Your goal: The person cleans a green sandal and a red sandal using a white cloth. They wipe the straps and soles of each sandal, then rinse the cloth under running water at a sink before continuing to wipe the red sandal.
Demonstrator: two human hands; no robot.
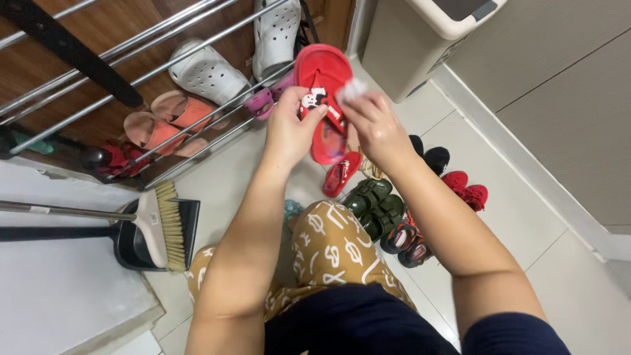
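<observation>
The left hand (pixel 289 128) grips a red flip-flop (pixel 322 98) by its side, fingers wrapped around the strap, holding it up above the tiled floor (pixel 230 171) in front of a metal shoe rack (pixel 164 72). The right hand (pixel 374 125) pinches a small white wipe (pixel 353 90) between its fingers and presses it against the flip-flop's right edge. A matching small red flip-flop (pixel 340 175) lies on the floor just below, beside dark green sandals (pixel 374 205), black shoes (pixel 427 154) and red shoes (pixel 465 187). White clogs (pixel 210 72) and pink sandals (pixel 167 118) sit under the rack. A broom (pixel 164 227) rests in a black dustpan (pixel 135 250) at the floor's left edge.
</observation>
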